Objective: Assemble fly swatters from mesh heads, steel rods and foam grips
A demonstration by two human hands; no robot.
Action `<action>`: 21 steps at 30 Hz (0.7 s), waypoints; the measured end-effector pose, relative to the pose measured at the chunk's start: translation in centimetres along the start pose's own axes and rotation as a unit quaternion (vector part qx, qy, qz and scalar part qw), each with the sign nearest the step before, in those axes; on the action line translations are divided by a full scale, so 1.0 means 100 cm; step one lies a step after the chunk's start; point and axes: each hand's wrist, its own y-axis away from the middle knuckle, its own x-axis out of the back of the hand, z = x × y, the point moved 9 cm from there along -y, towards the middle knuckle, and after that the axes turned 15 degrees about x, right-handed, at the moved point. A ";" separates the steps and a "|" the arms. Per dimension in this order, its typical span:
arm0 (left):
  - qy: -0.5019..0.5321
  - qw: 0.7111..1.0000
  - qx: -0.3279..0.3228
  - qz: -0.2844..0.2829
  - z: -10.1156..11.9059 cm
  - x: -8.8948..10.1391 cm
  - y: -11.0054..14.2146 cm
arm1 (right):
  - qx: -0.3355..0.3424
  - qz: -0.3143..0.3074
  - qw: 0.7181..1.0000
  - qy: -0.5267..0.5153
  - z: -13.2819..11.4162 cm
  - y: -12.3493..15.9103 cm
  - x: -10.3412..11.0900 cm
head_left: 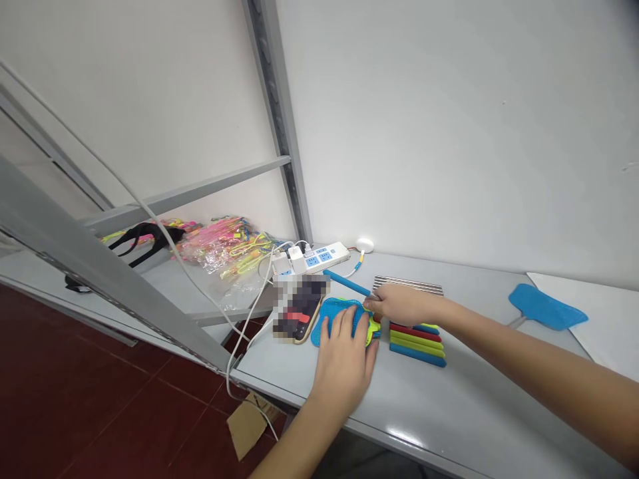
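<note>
My left hand (344, 349) lies with fingers spread over a small stack of fly swatter heads, a blue mesh head (330, 309) on top and yellow-green edges below. Just above it, my right hand (402, 305) is closed around the end of a blue handle (349, 284), which points up and left. A short metal bit shows at the fingers. Under the right wrist lies a row of loose handles in red, yellow-green and blue (417, 354). Several thin metal rods (408, 285) lie behind the right hand, partly hidden by it.
A phone (305, 319) lies left of the swatter heads. Behind it are a power strip (327, 256) with plugs and white cables. A blue fly swatter (546, 307) rests at the right by a white sheet (589, 299). Bagged colourful items (224, 243) lie past the metal shelf post (282, 113).
</note>
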 end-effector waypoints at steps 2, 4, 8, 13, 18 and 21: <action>0.008 1.000 0.000 0.007 -0.002 0.003 0.001 | 0.003 0.001 1.000 -0.008 -0.001 -0.001 -0.001; 0.013 1.000 0.000 0.012 -0.003 0.005 0.001 | 0.005 0.005 1.000 -0.014 0.000 -0.001 -0.002; 0.009 1.000 0.003 0.014 -0.005 0.007 0.002 | 0.017 0.018 0.999 -0.023 0.003 0.002 -0.004; 0.006 1.000 0.008 0.028 -0.008 0.010 0.003 | 0.035 0.038 0.998 -0.027 0.006 0.011 -0.003; 0.036 0.998 0.016 0.044 -0.015 0.013 0.005 | 0.034 0.081 0.996 -0.003 0.009 0.019 0.001; 0.072 0.996 0.038 0.046 -0.022 0.015 0.004 | 0.039 0.100 0.994 0.018 0.007 0.020 0.000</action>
